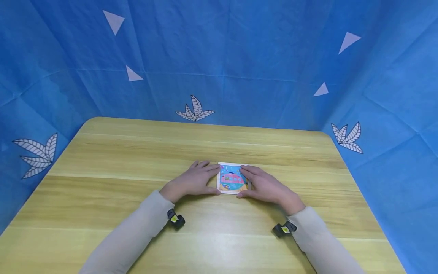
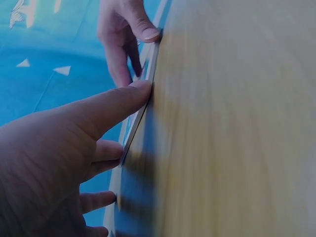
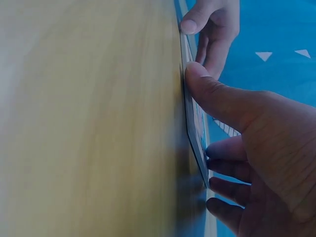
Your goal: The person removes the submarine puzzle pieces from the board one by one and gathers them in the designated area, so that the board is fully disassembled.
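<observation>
A small square picture puzzle [image 1: 232, 179] with a white frame and a pink submarine-like figure on blue lies at the middle of the table. By its left side, my left hand [image 1: 196, 180] holds it, thumb at the near corner and forefinger at the far corner. My right hand [image 1: 265, 184] grips the opposite side, its thumb on the near edge and fingers over the far right part of the picture. From the wrists, the puzzle [image 3: 189, 108] shows as a thin board seen edge-on, both thumbs on its near edge.
The wooden table [image 1: 212, 243] has rounded far corners. Blue cloth [image 1: 219, 45] with white triangles and leaf prints hangs behind it and along both sides. A black strap camera [image 1: 176, 220] sits on the left wrist, another camera [image 1: 284, 229] on the right.
</observation>
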`<act>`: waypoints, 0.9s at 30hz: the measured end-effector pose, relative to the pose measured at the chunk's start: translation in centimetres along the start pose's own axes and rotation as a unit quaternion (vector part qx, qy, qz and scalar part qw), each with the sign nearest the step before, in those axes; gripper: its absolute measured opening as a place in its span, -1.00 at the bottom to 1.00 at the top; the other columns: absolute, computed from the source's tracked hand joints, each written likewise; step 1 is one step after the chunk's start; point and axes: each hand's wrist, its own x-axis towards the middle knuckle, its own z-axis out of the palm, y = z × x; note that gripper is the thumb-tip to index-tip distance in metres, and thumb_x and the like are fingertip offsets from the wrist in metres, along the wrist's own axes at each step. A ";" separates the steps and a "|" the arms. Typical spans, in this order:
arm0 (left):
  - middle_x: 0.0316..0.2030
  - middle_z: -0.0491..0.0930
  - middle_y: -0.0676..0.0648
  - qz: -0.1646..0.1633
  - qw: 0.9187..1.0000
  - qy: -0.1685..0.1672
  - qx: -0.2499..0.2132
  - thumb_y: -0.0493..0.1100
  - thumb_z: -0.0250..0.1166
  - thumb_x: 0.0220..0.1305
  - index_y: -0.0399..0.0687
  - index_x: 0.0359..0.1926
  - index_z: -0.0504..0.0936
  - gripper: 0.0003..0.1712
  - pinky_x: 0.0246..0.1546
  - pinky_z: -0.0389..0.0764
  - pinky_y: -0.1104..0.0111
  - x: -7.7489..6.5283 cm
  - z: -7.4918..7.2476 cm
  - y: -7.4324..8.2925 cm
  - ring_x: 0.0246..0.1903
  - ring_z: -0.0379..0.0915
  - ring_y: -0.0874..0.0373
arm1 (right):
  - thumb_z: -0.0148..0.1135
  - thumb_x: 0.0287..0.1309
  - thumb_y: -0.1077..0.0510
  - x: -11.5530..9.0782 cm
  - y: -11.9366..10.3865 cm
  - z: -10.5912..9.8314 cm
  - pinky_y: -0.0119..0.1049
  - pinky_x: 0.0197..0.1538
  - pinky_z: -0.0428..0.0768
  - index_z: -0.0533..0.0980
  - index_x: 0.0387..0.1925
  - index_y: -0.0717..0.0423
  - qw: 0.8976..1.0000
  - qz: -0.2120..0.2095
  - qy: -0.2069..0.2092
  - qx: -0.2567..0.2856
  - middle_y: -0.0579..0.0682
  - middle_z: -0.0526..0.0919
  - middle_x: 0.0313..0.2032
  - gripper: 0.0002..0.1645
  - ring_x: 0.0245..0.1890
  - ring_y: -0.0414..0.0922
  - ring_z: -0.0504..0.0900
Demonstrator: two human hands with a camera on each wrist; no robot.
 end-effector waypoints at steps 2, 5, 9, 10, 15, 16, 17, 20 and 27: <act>0.48 0.08 0.06 -0.003 1.000 0.005 -0.013 0.47 0.14 0.19 0.03 0.51 0.16 0.03 0.40 -0.14 -0.15 -0.5 -0.1 -0.5 0.46 -0.14 -0.15 | 0.26 0.10 -0.39 0.5 -0.3 0.1 -0.04 0.38 0.26 0.18 0.44 0.25 1.000 0.001 -0.003 0.005 0.13 0.21 0.43 0.12 0.41 0.08 0.18; 0.48 0.08 0.08 -0.006 0.999 0.017 -0.031 0.47 0.17 0.17 0.06 0.50 0.16 0.03 0.39 -0.20 -0.19 -1.0 0.1 -1.4 0.46 -0.16 -0.16 | 0.26 0.11 -0.39 1.1 -0.7 0.3 -0.05 0.38 0.25 0.17 0.45 0.24 1.000 0.000 -0.006 0.010 0.13 0.20 0.43 0.12 0.42 0.07 0.17; 0.47 0.10 0.10 -0.005 0.998 0.031 -0.051 0.48 0.19 0.15 0.08 0.50 0.18 0.03 0.38 -0.24 -0.21 -1.5 0.3 -2.3 0.47 -0.18 -0.15 | 0.26 0.11 -0.39 1.6 -1.2 0.4 -0.06 0.39 0.24 0.18 0.45 0.23 1.000 -0.001 -0.007 0.015 0.13 0.19 0.43 0.12 0.42 0.08 0.17; 0.47 0.10 0.11 -0.004 0.998 0.032 -0.055 0.48 0.20 0.15 0.09 0.50 0.18 0.03 0.39 -0.24 -0.20 -1.7 0.3 -2.5 0.47 -0.18 -0.14 | 0.26 0.11 -0.39 1.7 -1.3 0.4 -0.06 0.39 0.23 0.18 0.45 0.23 1.000 0.000 -0.008 0.015 0.13 0.19 0.43 0.12 0.42 0.07 0.17; 0.47 0.10 0.10 -0.003 0.997 0.033 -0.075 0.49 0.20 0.13 0.08 0.50 0.16 0.06 0.41 -0.25 -0.14 -2.1 0.4 -3.3 0.48 -0.20 -0.09 | 0.26 0.11 -0.39 2.3 -1.8 0.6 -0.07 0.40 0.21 0.17 0.45 0.22 1.000 0.000 -0.011 0.013 0.11 0.19 0.44 0.12 0.42 0.06 0.16; 0.47 0.10 0.09 -0.001 0.996 0.035 -0.079 0.50 0.20 0.12 0.07 0.50 0.17 0.06 0.41 -0.25 -0.13 -2.1 0.4 -3.5 0.48 -0.20 -0.09 | 0.26 0.11 -0.40 2.3 -1.9 0.6 -0.07 0.40 0.21 0.17 0.45 0.22 1.000 -0.001 -0.011 0.013 0.10 0.19 0.44 0.12 0.42 0.06 0.16; 0.47 0.10 0.09 0.001 0.996 0.036 -0.081 0.51 0.19 0.12 0.08 0.50 0.16 0.07 0.42 -0.25 -0.11 -2.2 0.5 -3.6 0.48 -0.20 -0.08 | 0.26 0.11 -0.39 2.4 -1.9 0.6 -0.07 0.41 0.21 0.17 0.45 0.22 1.000 -0.001 -0.012 0.014 0.10 0.18 0.44 0.12 0.43 0.06 0.15; 0.47 0.12 0.10 0.007 0.995 0.048 -0.084 0.53 0.18 0.10 0.08 0.50 0.17 0.08 0.44 -0.25 -0.05 -2.3 0.6 -4.1 0.48 -0.18 -0.06 | 0.27 0.10 -0.38 2.6 -2.0 0.6 -0.07 0.41 0.19 0.16 0.46 0.21 1.000 -0.002 -0.010 0.015 0.10 0.18 0.44 0.12 0.43 0.06 0.15; 0.45 0.17 0.07 0.018 0.993 0.081 -0.087 0.57 0.14 0.08 0.06 0.49 0.20 0.10 0.44 -0.24 -0.01 -2.4 1.3 -4.5 0.46 -0.09 -0.06 | 0.31 0.08 -0.36 3.0 -2.0 0.6 -0.08 0.41 0.19 0.18 0.45 0.22 1.000 -0.006 -0.008 0.015 0.11 0.20 0.43 0.12 0.42 0.07 0.16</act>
